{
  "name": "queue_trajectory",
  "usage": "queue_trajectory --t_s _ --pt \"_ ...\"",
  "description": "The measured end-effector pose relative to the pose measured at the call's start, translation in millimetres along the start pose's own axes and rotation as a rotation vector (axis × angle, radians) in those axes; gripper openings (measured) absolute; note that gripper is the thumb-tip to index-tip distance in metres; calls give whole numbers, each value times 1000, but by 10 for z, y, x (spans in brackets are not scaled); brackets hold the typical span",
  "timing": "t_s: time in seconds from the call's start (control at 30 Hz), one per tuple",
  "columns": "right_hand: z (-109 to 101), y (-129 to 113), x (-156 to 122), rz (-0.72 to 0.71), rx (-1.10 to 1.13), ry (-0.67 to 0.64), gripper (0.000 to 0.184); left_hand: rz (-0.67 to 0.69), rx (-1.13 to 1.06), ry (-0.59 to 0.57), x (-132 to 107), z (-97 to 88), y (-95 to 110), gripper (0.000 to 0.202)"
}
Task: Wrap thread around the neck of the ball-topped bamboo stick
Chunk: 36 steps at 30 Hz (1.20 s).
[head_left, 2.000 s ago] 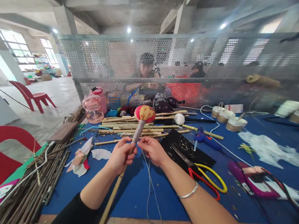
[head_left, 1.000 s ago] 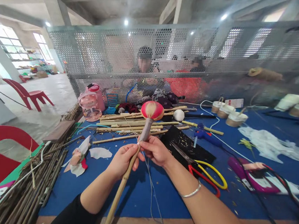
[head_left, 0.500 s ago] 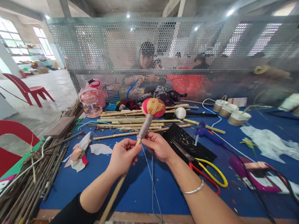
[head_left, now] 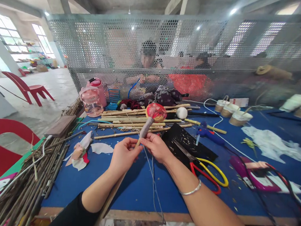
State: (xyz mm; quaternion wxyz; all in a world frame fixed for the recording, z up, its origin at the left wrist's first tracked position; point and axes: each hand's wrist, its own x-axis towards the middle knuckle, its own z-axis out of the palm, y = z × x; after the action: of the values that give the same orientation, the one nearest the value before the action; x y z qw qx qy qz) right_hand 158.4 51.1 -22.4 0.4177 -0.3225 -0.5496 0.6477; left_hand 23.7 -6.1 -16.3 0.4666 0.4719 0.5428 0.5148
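My left hand (head_left: 123,155) is closed round a bamboo stick that slants up from below the table edge. Its top carries a red and yellow cloth ball (head_left: 156,112) above a grey wrapped neck (head_left: 146,128). My right hand (head_left: 157,146) pinches the stick just under that grey wrapping, fingertips touching those of my left hand. A thin grey thread (head_left: 153,184) hangs from the hands down over the blue table (head_left: 137,193).
Red and yellow scissors (head_left: 205,171) lie on a black mat right of my hands. Bamboo sticks (head_left: 133,122), a pink jug (head_left: 93,98), a blue glue gun (head_left: 207,135) and small pots lie behind. Twigs are piled at left. People sit behind a mesh screen (head_left: 188,56).
The stick has been turned and tilted between my fingers, the ball showing more red now. Both hands stay together at the grey wrapping and sit slightly lower.
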Motion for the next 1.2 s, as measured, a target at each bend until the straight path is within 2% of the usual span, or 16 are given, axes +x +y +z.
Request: queue_trajectory --t_s 0.13,0.27,0.37,0.47,0.5,0.57,0.67,0.73,0.8,0.9,1.1,1.2 --pt "-63 -52 -2 16 19 -80 34 -40 -156 -23 -9 -12 61 40" --pt "-67 -107 -26 59 111 -122 35 -34 -280 -115 -8 -26 97 43" --pt "-42 -117 -45 74 174 -123 38 -58 -306 -216 -3 -32 102 43" --pt "-23 -78 -39 76 171 -67 35 -143 -244 -295 0 -25 79 43" --pt "-18 -57 -31 73 149 -39 34 -164 -202 -279 0 -19 62 43" --pt "-9 -11 -10 59 100 11 33 -121 -88 -165 0 -3 20 43" --pt "6 42 16 23 45 48 32 103 111 37 8 14 -49 45" --pt "17 62 25 2 11 59 32 186 201 86 23 11 -83 35" --pt "26 69 27 -16 -17 62 32 185 230 96 39 0 -99 26" --pt "20 49 19 -26 -18 56 33 118 174 72 42 -11 -74 27" --pt "-67 -48 -24 63 114 -95 43 -32 -35 -71 -28 37 47 36" --pt "-82 -58 -29 67 119 -114 40 -56 -100 -123 -40 50 52 39"
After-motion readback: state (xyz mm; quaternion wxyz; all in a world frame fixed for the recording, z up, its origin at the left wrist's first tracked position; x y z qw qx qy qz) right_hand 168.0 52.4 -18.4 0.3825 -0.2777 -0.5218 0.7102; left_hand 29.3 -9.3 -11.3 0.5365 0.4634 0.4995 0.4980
